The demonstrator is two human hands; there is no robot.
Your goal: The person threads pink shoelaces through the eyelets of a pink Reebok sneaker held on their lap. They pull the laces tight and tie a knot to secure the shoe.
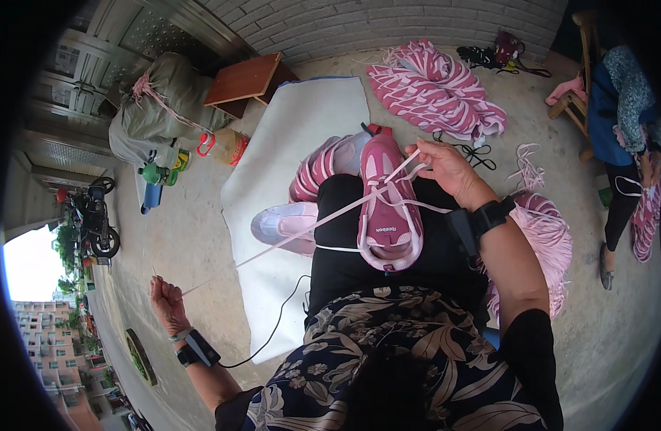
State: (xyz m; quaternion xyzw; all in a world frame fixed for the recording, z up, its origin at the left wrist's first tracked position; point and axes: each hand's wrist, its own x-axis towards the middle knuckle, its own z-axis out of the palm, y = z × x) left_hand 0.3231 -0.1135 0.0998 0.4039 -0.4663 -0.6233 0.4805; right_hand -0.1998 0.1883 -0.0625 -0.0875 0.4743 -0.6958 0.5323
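Note:
A dark pink sneaker (388, 208) lies on my lap, toe pointing away from me. My left hand (167, 300) is stretched far out to the left and pinches the end of a pale pink shoelace (294, 233), which runs taut back to the sneaker. My right hand (445, 167) rests at the sneaker's far right side and holds the lace where it crosses the eyelets. Both wrists wear black bands. Two more pink and white sneakers (316, 172) lie just beyond my knees on a white sheet (301, 122).
A heap of pink and white shoe uppers (434, 90) lies ahead. A bundle of pink laces (549, 237) sits at my right. A grey sack (158, 108), bottles (226, 146) and a wooden stool (248, 79) stand at the left. Another person (625, 144) sits at the far right.

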